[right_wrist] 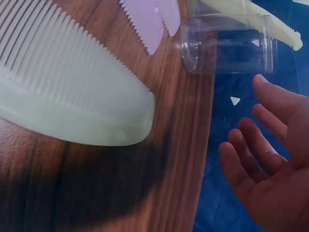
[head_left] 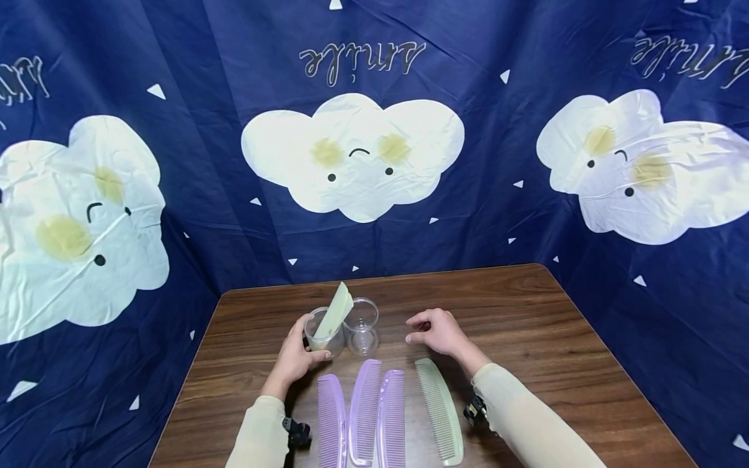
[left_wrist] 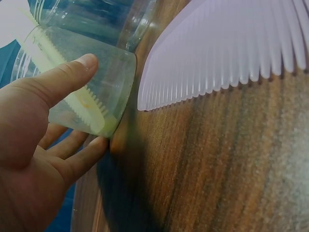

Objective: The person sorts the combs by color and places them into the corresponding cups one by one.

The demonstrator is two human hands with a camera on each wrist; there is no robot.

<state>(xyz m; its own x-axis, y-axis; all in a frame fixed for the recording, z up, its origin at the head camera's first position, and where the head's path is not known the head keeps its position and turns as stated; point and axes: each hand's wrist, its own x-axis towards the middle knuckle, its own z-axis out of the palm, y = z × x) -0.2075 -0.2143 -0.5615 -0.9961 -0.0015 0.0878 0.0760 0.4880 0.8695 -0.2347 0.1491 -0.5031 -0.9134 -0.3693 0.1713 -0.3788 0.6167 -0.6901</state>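
My left hand (head_left: 294,357) grips a clear plastic cup (head_left: 339,342), thumb on the near side and fingers around the far side. Leaning inside that cup is pale green comb material (head_left: 336,313), its upper end above the rim; whether it is one comb or more I cannot tell. A second clear cup (head_left: 363,318) stands upright just to the right. My right hand (head_left: 440,333) hovers beyond the loose green comb (head_left: 440,411), fingers loosely bent and holding nothing. In the right wrist view, its fingers (right_wrist: 263,145) are apart from the cups.
Three purple combs, the left (head_left: 331,416), middle (head_left: 365,413) and right (head_left: 392,416), lie side by side at the front of the wooden table (head_left: 526,364). A blue cloth (head_left: 234,247) with cloud prints hangs behind and at both sides.
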